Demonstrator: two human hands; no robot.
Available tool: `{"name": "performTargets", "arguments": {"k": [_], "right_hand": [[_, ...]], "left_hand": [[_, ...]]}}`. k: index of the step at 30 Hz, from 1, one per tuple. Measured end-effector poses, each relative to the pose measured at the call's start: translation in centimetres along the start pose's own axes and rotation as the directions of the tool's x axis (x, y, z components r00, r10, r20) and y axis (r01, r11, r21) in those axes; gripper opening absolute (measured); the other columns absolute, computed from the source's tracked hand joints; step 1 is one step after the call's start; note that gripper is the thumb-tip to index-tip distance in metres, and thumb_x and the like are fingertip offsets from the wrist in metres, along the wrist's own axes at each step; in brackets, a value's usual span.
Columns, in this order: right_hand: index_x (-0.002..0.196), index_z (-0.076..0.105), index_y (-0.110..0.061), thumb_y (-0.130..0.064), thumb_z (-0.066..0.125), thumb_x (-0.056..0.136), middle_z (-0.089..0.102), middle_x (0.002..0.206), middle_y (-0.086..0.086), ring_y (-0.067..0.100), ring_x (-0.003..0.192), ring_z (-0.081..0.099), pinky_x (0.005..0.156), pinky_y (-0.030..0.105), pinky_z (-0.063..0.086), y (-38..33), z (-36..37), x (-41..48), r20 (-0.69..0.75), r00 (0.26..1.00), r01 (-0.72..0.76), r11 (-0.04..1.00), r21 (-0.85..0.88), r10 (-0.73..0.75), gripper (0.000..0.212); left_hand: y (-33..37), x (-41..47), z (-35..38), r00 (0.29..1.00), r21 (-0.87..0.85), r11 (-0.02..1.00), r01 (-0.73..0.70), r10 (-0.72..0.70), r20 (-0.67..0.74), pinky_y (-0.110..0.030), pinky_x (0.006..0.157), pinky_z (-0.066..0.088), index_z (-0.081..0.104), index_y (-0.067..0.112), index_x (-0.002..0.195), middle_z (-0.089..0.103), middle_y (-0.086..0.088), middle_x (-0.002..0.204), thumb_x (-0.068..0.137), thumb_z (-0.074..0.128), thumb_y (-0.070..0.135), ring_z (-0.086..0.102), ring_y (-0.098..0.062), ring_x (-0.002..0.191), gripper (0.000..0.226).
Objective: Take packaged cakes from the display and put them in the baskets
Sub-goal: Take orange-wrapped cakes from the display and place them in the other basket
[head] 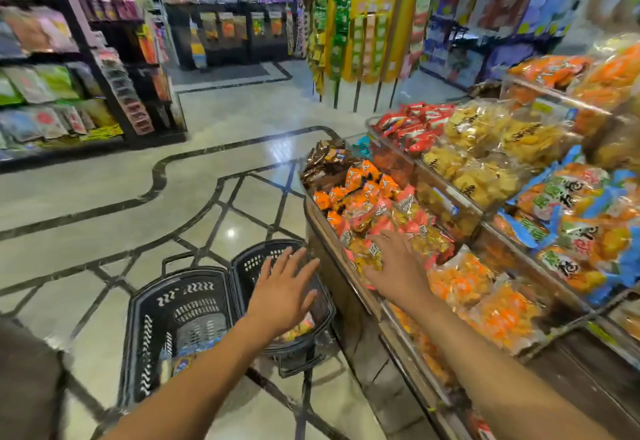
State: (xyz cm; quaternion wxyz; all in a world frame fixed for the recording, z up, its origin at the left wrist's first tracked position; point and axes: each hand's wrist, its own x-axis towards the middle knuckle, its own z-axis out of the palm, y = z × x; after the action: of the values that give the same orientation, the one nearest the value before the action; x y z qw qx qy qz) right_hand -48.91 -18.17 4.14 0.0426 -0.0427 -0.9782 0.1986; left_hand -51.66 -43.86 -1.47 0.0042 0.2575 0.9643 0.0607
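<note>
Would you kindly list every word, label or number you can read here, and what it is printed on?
No text reads with certainty.
Blue and orange bags: large Chinese characters, too blurred to quote.
Clear bags of yellow snacks: a black brush mark, unreadable.
Packaged cakes by the right hand: print too small.

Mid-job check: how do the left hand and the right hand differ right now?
The left hand hangs over the basket beside the display, touching nothing; the right hand lies on the packaged cakes in the display. The left hand's fingers are spread in the air; the right hand's fingers press onto the wrappers. Both are palm-down and hold nothing.
</note>
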Motion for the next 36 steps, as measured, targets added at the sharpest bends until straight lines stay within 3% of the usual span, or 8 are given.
{"name": "performTargets", "arguments": {"k": [4,8,13,15,26,30,33,36], "right_hand": [[0.145,0.048,-0.024,-0.042,0.058,0.089,0.041,0.151,0.001,0.025,0.143,0.032,0.117,0.047,0.034,-5.1,4.1,3.8,0.100,0.994,0.046,0.999,0.010,-0.047,0.060],[0.147,0.045,-0.025,-0.042,0.059,0.094,0.037,0.153,-0.001,0.024,0.146,0.028,0.119,0.045,0.031,-8.1,8.9,6.9,0.230,0.971,0.070,0.998,0.000,-0.068,0.058],[0.146,0.047,-0.022,-0.038,0.062,0.095,0.042,0.147,-0.002,0.022,0.140,0.037,0.113,0.040,0.038,-9.3,15.7,11.3,0.367,0.928,0.058,0.998,0.035,-0.067,0.056],[0.146,0.046,-0.022,-0.039,0.062,0.095,0.044,0.146,-0.001,0.022,0.138,0.039,0.112,0.041,0.040,-9.3,18.7,13.4,0.422,0.905,0.032,0.997,0.069,-0.058,0.056],[0.136,0.059,-0.016,-0.022,0.067,0.090,0.063,0.128,0.008,0.030,0.120,0.059,0.094,0.033,0.045,-8.3,38.9,20.7,0.641,0.752,-0.255,0.964,0.069,0.153,0.047],[0.134,0.061,-0.016,-0.027,0.067,0.095,0.066,0.128,0.009,0.029,0.122,0.058,0.092,0.031,0.043,-6.7,48.1,21.0,0.694,0.697,-0.307,0.949,0.064,0.178,0.041],[0.132,0.058,-0.024,-0.031,0.072,0.091,0.070,0.120,0.003,0.027,0.113,0.064,0.081,0.029,0.044,-5.2,55.4,20.6,0.722,0.656,-0.366,0.929,0.048,0.222,0.044],[0.134,0.052,-0.034,-0.046,0.077,0.081,0.071,0.116,-0.005,0.023,0.108,0.068,0.089,0.034,0.053,-2.4,63.7,19.6,0.739,0.617,-0.419,0.908,0.017,0.271,0.059]], "left_hand": [[-6.2,-0.7,-0.1,0.995,-0.029,0.995,0.094,-0.093,0.047,-0.055,0.127,0.005,0.019,0.037,0.163,0.013,-0.002,0.173,0.105,0.035,0.057,0.005,-0.027,0.160,0.064],[-11.0,-0.9,1.6,0.975,-0.069,0.978,0.194,-0.185,0.123,-0.056,0.127,0.005,0.017,0.036,0.163,0.011,-0.002,0.173,0.104,0.037,0.057,0.002,-0.026,0.160,0.066],[-15.4,0.1,4.7,0.944,-0.084,0.956,0.280,-0.259,0.205,-0.056,0.128,0.006,0.014,0.036,0.163,0.010,-0.002,0.173,0.085,-0.004,0.070,0.003,-0.027,0.160,0.087],[-17.2,1.0,6.4,0.929,-0.082,0.946,0.314,-0.288,0.230,-0.055,0.129,0.005,0.013,0.036,0.164,0.009,-0.002,0.173,0.084,-0.007,0.070,0.002,-0.026,0.160,0.090],[-26.0,6.1,22.5,0.857,-0.086,0.908,0.410,-0.351,0.378,-0.058,0.123,0.026,0.035,0.029,0.159,0.034,-0.007,0.166,0.096,0.024,0.057,0.026,-0.032,0.155,0.069],[-28.5,6.2,31.4,0.859,-0.089,0.911,0.403,-0.343,0.380,-0.058,0.119,0.032,0.043,0.027,0.155,0.042,-0.006,0.161,0.095,0.033,0.053,0.037,-0.033,0.151,0.066],[-30.1,5.8,38.1,0.875,-0.105,0.924,0.369,-0.307,0.374,-0.055,0.124,0.025,0.036,0.027,0.159,0.032,-0.004,0.167,0.098,0.035,0.051,0.024,-0.031,0.156,0.065],[-31.5,5.2,44.0,0.877,-0.127,0.923,0.364,-0.293,0.381,-0.056,0.125,0.024,0.029,0.028,0.162,0.020,-0.002,0.171,0.100,0.036,0.050,0.011,-0.028,0.160,0.066]]}}
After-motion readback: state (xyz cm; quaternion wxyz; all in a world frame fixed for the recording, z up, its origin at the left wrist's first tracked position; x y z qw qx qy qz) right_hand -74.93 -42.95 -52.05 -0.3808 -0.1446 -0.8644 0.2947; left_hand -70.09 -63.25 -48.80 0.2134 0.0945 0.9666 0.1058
